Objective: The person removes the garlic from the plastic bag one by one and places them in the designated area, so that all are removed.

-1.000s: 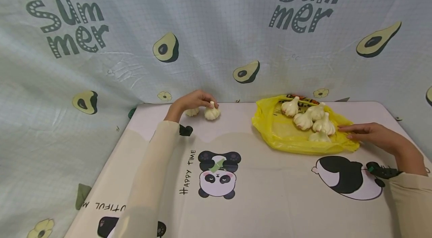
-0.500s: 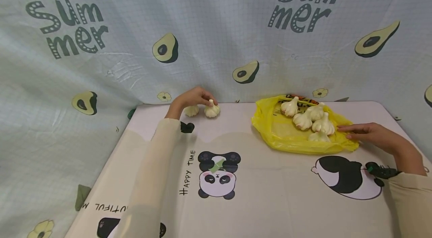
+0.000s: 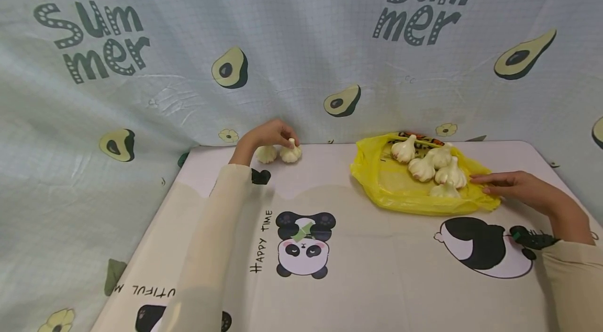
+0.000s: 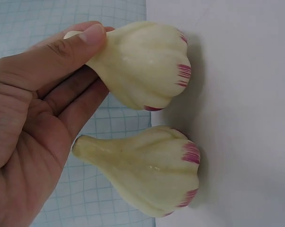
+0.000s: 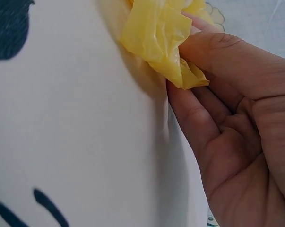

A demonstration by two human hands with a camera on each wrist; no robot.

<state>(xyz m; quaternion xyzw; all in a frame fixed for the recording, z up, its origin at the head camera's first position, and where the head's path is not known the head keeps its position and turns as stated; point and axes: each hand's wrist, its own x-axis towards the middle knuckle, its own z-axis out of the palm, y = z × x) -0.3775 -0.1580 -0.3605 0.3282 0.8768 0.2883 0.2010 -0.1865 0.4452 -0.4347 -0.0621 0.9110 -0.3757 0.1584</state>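
Note:
My left hand [image 3: 271, 133] pinches a garlic bulb [image 4: 144, 66] by its neck, thumb on top. This bulb is cream-coloured, with purple streaks at its base. A second garlic bulb [image 4: 149, 172] stands close beside it, its neck near my fingers. On the right, my right hand [image 3: 523, 190] grips the edge of a yellow plastic bag [image 5: 156, 40] between thumb and fingers. The bag's mouth is spread, and several garlic bulbs [image 3: 450, 174] lie in it. Part of the fingers is hidden behind the plastic in the right wrist view.
Both loose bulbs are at the far edge of the table [image 3: 377, 269], whose cover is printed with pandas. Right behind that edge hangs a pale curtain [image 3: 282, 33] with avocado prints.
My left hand has shifted slightly away from me, then left, bringing its garlic bulb closer to the second one. The right hand and the bag have stayed in place.

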